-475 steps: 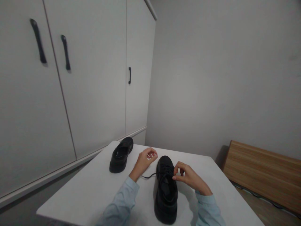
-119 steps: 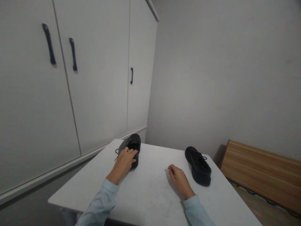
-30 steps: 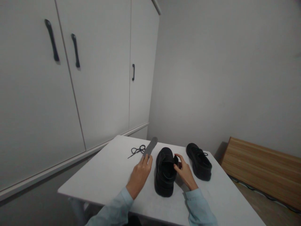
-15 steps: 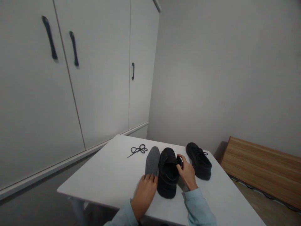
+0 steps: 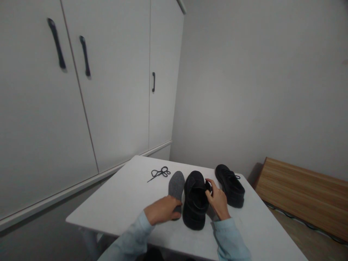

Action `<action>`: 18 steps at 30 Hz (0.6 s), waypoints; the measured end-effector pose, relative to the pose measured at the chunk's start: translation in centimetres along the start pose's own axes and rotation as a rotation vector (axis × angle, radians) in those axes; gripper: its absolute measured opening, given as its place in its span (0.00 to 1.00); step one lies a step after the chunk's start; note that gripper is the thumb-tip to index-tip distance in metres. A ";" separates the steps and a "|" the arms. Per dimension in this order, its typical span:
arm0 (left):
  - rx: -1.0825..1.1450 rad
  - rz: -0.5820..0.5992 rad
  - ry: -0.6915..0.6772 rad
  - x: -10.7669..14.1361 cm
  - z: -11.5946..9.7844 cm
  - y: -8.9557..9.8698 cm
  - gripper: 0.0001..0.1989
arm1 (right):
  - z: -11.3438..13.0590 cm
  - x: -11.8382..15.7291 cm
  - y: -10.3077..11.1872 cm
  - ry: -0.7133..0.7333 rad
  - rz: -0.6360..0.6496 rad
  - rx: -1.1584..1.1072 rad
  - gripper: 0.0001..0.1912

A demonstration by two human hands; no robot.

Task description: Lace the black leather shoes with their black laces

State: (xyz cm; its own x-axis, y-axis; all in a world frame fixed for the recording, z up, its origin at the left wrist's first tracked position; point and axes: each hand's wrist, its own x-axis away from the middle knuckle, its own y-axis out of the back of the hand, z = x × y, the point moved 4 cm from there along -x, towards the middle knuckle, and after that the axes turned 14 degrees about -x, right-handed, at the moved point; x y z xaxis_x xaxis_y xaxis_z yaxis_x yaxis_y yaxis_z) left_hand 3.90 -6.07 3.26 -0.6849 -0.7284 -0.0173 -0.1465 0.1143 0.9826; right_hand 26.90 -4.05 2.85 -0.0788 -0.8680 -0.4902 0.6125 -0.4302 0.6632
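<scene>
A grey insole (image 5: 176, 183) lies left of a black shoe (image 5: 194, 220), toe end pointing away from me. My left hand (image 5: 163, 209) grips the insole across its near half, fingers over the top and thumb toward the heel end. The shoe is unlaced, its opening wide and dark inside. My right hand (image 5: 218, 202) pinches the right side flap of this shoe between thumb and fingers. A loose black shoelace (image 5: 161, 172) lies bundled beyond the insole, to the left. The second black shoe (image 5: 230, 186), with its lace in, stands to the right of my right hand.
Everything rests on a white table (image 5: 116, 203). White cabinet doors (image 5: 122, 90) with dark handles rise at the left, and a plain wall (image 5: 244, 90) stands behind. A wood-grained board (image 5: 301, 199) is at the right, beyond the table's edge.
My left hand has turned from lying over the insole's heel end to gripping it from the left side. My right hand and the shoe have barely shifted.
</scene>
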 end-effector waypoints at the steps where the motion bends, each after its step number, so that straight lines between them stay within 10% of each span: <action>1: 0.016 0.007 -0.024 -0.3 0.6 0.7 0.13 | 0.0 0.0 0.0 -0.001 0.008 -0.002 0.23; 8: -0.046 -0.252 0.258 -4.4 7.7 3.6 0.17 | -0.2 0.0 -0.1 0.016 0.041 -0.017 0.24; 18: -0.210 -0.114 0.663 -5.2 14.0 -2.5 0.24 | 0.1 0.2 -0.1 0.044 0.064 -0.037 0.24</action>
State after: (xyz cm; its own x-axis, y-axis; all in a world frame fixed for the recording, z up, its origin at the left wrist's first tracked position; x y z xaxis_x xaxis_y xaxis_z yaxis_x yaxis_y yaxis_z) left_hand -2.19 6.91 -1.74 -0.0840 -0.9939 -0.0713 -0.0048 -0.0711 0.9975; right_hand 26.74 -4.19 2.80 -0.0047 -0.8816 -0.4719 0.6436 -0.3638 0.6734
